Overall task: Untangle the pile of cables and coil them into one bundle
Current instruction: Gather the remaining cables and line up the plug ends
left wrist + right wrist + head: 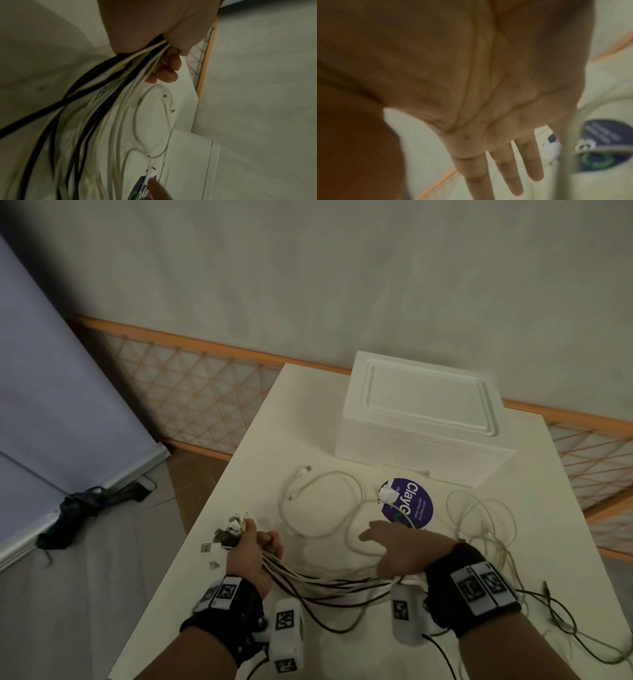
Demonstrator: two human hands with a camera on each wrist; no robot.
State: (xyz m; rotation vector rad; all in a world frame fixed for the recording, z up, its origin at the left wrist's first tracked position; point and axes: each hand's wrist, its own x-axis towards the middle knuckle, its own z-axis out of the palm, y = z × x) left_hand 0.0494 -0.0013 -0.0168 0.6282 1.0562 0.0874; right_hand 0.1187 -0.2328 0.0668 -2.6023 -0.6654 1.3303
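At the bottom of the head view, two arms wear black wrist bands with white tags. The left hand (255,549), in the lower left middle of the frame, is closed tight around a bunch of cables (325,580). The plug ends (229,530) stick out of the fist toward the upper left. In the left wrist view the fingers (164,75) curl around black and white cords that run down toward the bottom of the frame.

The bunch stretches across to the right, under the right hand (397,549). That hand is flat and wide, with its fingers straight and spread, and it holds nothing. In the right wrist view the palm (471,94) fills most of the frame, and it is blurry.

Past the hands, a loose white cable (322,501) lies in loops on the white tabletop (548,542), in the middle of the frame. More thin cables (486,522) lie in a messy heap at the right. A round purple sticker (409,505) sits between them, with a small white plug (388,494) on its left edge.

Farther back, a white foam box (421,419) with its lid on stands on the tabletop. Behind it is a pale wall (308,268).
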